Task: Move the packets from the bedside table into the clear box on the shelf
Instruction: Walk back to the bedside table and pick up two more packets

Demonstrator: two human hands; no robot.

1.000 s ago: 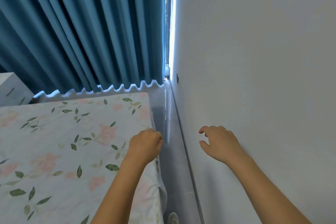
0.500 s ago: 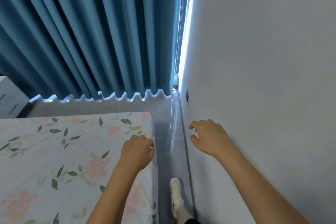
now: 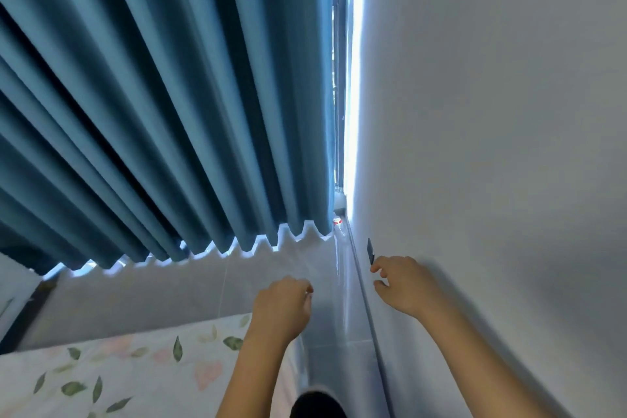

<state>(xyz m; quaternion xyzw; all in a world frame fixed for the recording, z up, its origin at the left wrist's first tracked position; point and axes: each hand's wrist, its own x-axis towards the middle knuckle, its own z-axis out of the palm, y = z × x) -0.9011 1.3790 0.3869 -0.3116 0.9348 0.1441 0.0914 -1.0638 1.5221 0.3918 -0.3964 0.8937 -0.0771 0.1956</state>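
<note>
The view is tilting up since the earlier frames: the blue curtain [image 3: 163, 95] is now filling most of the picture, the floral bed sheet [image 3: 135, 370] is slipping down to the lower left corner, and both hands are sitting closer to the curtain hem than before.

The left hand [image 3: 281, 309] is hanging over the grey floor [image 3: 169, 295] at the bed's far edge, fingers curled inward in a loose fist; nothing is showing inside it. The right hand [image 3: 403, 285] is hovering close against the white wall [image 3: 492, 146], fingers half bent and spread, not gripping anything; whether it is touching the wall, cannot tell.

A small dark wall plate [image 3: 371, 249] is sitting on the wall just beside the right hand's fingertips. A small red-and-white object [image 3: 337, 221], too small to identify, is lying at the corner where curtain hem and wall meet. Bright daylight is showing in the narrow gap between curtain and wall.

The packets, the bedside table and the clear box are not appearing anywhere in this view.
</note>
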